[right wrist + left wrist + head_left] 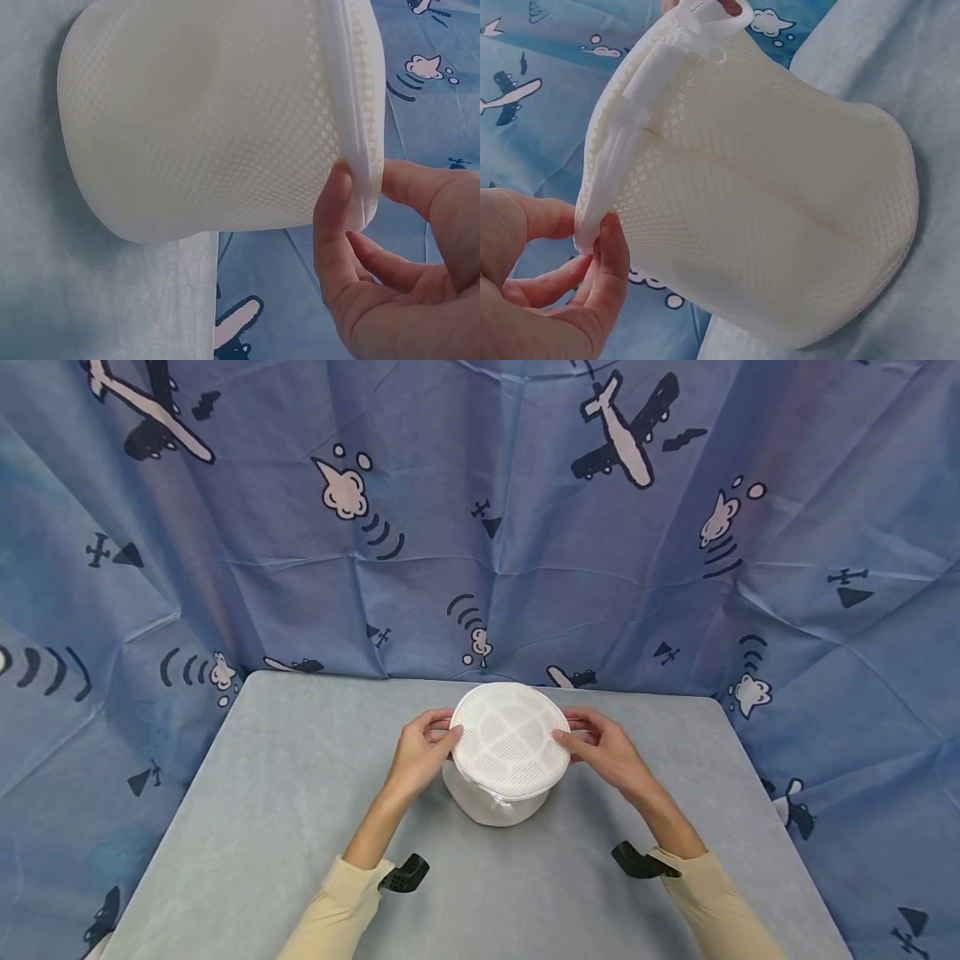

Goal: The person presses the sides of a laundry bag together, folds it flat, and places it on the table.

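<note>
A white mesh laundry bag (pixel 510 743), round like a drum, stands on the table near its back edge, its flat circular top facing up. My left hand (pixel 425 752) pinches the top rim on the left side, thumb above and fingers beneath. On the opposite side my right hand (pixel 600 747) pinches the same rim between thumb and fingers. In the left wrist view a white zipper (pixel 622 150) runs along the rim, with its pull near the upper end. Honeycomb mesh covers the bag's side wall (pixel 202 135) in the right wrist view.
A pale grey cloth covers the table (pixel 300 793). Behind it and at both sides hangs a blue curtain (pixel 420 593) printed with planes and clouds. Black wrist devices (pixel 405 873) sit at both cream sleeves (pixel 330 910).
</note>
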The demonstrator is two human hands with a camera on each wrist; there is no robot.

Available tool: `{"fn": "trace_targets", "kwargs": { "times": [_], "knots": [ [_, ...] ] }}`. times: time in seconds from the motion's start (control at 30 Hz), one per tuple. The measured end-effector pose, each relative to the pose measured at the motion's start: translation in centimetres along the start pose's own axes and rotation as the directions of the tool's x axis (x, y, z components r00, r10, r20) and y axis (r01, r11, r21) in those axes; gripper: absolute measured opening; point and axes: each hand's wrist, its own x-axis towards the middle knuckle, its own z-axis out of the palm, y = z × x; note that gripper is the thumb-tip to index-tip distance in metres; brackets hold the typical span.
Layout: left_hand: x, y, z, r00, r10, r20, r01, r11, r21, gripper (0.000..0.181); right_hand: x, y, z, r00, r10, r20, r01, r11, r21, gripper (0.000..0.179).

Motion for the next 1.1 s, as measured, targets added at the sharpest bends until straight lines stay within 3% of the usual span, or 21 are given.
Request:
{"fn": "trace_targets", "kwargs": {
  "times": [0.3, 1.1],
  "knots": [
    [-0.1, -0.2, 0.0, 1.000, -0.005, 0.021, 0.006, 1.000, -0.012, 0.039, 0.1, 0.6, 0.2, 1.000, 0.020, -0.011, -0.020, 1.000, 0.014, 0.061],
    [0.2, -1.4, 0.1, 1.000, -0.006, 0.002, 0.006, 0.999, 0.044, 0.038, 0.8, 1.9, 1.2, 1.000, 0.013, 0.005, -0.013, 0.998, 0.063, 0.054]
  ]
}}
